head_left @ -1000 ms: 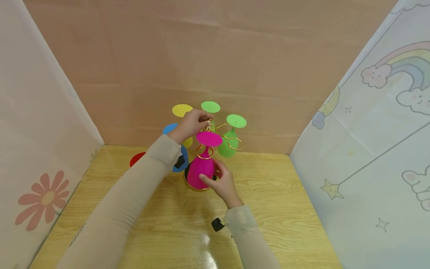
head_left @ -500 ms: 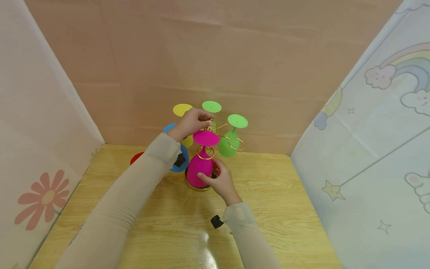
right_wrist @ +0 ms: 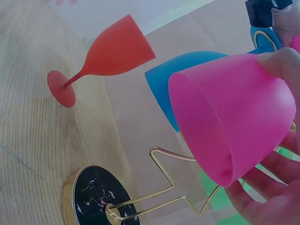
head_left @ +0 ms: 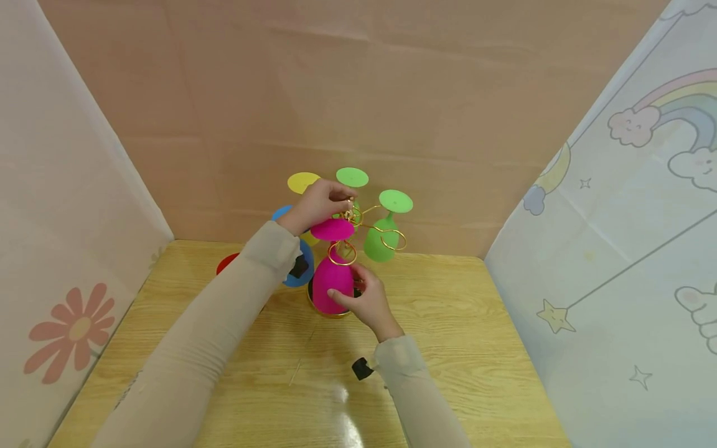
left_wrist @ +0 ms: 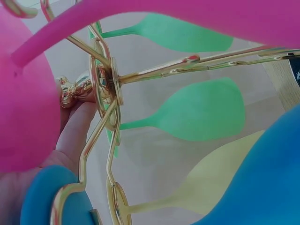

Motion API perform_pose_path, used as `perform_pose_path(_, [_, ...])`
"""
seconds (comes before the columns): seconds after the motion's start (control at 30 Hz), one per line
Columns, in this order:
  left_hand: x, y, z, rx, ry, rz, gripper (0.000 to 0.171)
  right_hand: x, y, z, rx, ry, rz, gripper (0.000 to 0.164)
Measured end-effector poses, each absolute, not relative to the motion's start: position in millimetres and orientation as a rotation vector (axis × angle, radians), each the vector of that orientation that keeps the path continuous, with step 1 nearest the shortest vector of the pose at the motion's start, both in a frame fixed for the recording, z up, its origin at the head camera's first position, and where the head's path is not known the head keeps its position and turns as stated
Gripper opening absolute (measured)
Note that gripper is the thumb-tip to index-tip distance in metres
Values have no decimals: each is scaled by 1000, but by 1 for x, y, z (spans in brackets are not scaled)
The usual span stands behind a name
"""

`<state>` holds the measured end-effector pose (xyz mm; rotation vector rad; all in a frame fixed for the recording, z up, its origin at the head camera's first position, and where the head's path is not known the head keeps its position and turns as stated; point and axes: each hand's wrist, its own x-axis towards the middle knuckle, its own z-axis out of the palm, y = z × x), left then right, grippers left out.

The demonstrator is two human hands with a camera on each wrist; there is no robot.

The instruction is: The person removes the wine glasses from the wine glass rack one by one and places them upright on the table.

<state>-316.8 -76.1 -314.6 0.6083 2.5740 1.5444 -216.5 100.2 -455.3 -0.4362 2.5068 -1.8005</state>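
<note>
An upside-down pink goblet [head_left: 333, 283] hangs with its stem in a ring of a gold wire glass rack [left_wrist: 154, 70]. My right hand [head_left: 371, 306] holds its bowl, thumb on the near side and fingers round the far side. At the top of the rack, my left hand [head_left: 320, 202] pinches a shiny gold knob [left_wrist: 77, 89]; some of its fingers are hidden behind the pink foot in the left wrist view. Green goblets [left_wrist: 201, 110], a yellow goblet [left_wrist: 220, 173] and blue goblets [right_wrist: 180, 68] hang upside down around the rack.
A red goblet [right_wrist: 115, 51] stands upright on the wooden table [head_left: 459, 348], left of the rack. The round black base [right_wrist: 98, 197] of the rack rests below the pink bowl. A brown backdrop [head_left: 358, 93] and pale patterned side walls [head_left: 616, 249] enclose the table.
The pink goblet's foot has shifted left, with the stem moving toward the left of its ring. My right hand has moved slightly left with the bowl. My left hand stays at the knob.
</note>
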Motion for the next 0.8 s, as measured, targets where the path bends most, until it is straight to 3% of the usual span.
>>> perform_pose_path(0.27, [-314,-76,-314,611,2568,1557,35,-214,103,-458,-500,2568,-1765,69])
perform_pose_path(0.8, [-313,-75,-314,601,2568,1558,34,-208,106,-458,-589,2617,-1657,63])
